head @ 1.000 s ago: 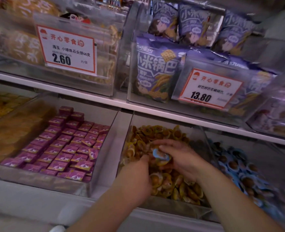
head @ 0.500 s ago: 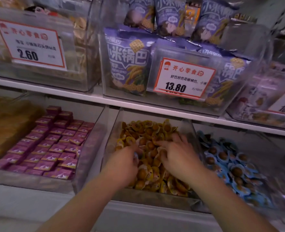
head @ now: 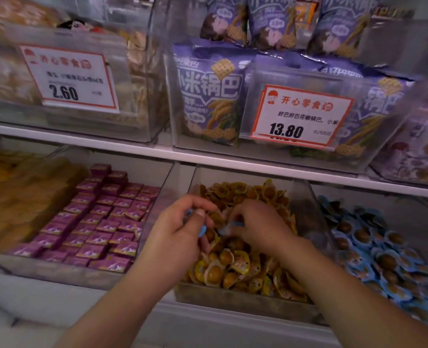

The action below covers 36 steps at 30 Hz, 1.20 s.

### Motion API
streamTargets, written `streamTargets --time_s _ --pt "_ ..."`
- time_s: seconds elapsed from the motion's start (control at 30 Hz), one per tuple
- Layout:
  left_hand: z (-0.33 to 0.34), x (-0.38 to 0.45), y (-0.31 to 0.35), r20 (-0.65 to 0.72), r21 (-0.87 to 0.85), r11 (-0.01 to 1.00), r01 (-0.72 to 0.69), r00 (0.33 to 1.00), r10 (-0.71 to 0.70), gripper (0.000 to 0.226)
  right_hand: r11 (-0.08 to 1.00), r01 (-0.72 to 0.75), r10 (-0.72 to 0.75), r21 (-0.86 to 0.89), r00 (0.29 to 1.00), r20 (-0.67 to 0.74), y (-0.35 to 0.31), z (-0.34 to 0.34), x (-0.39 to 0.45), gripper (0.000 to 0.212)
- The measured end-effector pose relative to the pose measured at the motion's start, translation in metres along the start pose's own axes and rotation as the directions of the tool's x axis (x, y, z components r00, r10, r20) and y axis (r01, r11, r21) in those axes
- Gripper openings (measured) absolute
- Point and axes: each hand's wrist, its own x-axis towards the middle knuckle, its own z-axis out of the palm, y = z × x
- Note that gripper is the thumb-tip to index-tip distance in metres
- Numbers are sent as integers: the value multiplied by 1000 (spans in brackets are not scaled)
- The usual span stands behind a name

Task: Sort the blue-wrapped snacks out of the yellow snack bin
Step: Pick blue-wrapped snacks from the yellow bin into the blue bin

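**Spotter:** What do the grips have right now?

**Operator:** I read my left hand point(head: 180, 232) as curled round blue-wrapped snacks point(head: 201, 230): blue shows at the fingertips and again below the thumb, so likely more than one piece. My right hand point(head: 254, 228) pinches another blue wrapper point(head: 234, 224) just above the heap. Both grips are closed on blue pieces, with the hands close together over the front half of the yellow snack bin point(head: 245, 295).

**Spotter:** So which step is that?

**Operator:** Picking, I'd judge. The strays are lifted but not yet out of the bin.

**Spotter:** And next?

**Operator:** I'd carry them right, over the clear wall, and drop them into the blue snack bin point(head: 373, 252), which stands just beside this one. That calls for clearing the wall without dragging yellow pieces along.

**Spotter:** Any blue left in the heap?

**Operator:** I can't tell. My hands cover the middle, and what shows around them looks yellow. The purple boxes point(head: 102, 222) to the left play no part.
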Motion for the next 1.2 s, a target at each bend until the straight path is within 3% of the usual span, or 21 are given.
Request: streamTargets --time_s 0.1,0.17,0.23,0.33,0.4,0.43,0.5,0.57,0.63,0.73,0.8,0.9,1.03,1.13,1.2 --pt "0 -3 0 -10 114 993 -33 999 35 14 912 -26 112 409 975 -189 -4 -32 -21 22" --pt "2 -6 -2 40 257 962 -89 996 81 39 766 57 100 640 973 -206 -15 -46 -39 21" --pt "9 -8 -2 102 280 955 -102 992 77 44 701 155 -40 696 983 -178 -30 -48 -56 8" --pt "13 -8 2 53 280 952 -124 992 113 21 687 224 -169 691 975 -147 -45 -47 -70 39" --pt "7 -7 6 -37 372 911 -176 978 203 26 731 177 -142 659 984 -106 -42 -48 -72 39" --pt "2 -7 9 -82 413 890 -192 966 247 34 753 100 -94 651 995 -44 -38 -49 -72 35" --pt "-10 -8 15 -173 426 880 -211 936 308 48 771 -167 -23 614 957 289 -33 -49 -73 30" --pt "-17 -6 18 -232 405 893 -198 922 310 52 836 -337 -1 432 788 616 -30 -41 -75 40" --pt "-18 -2 16 -245 406 899 -164 928 280 53 852 -384 10 355 691 722 -33 -29 -73 49" --pt "-14 3 9 -244 381 917 -119 944 224 53 812 -432 -26 394 646 763 -41 -12 -62 53" --pt "-11 4 6 -228 391 913 -116 949 218 53 851 -345 -46 397 703 710 -37 -9 -52 49" --pt "-11 4 4 -227 394 913 -106 951 209 52 872 -277 24 403 847 530 -21 -12 -32 39" --pt "-11 5 3 -235 389 914 -110 948 214 55 831 -315 88 458 888 452 -6 -21 -19 29" --pt "-11 5 4 -208 379 917 -123 954 214 56 992 -60 18 112 941 339 -5 -27 -22 29" --pt "-10 6 4 -206 375 918 -129 954 218 55 995 77 -90 58 961 263 -18 -26 -28 29"
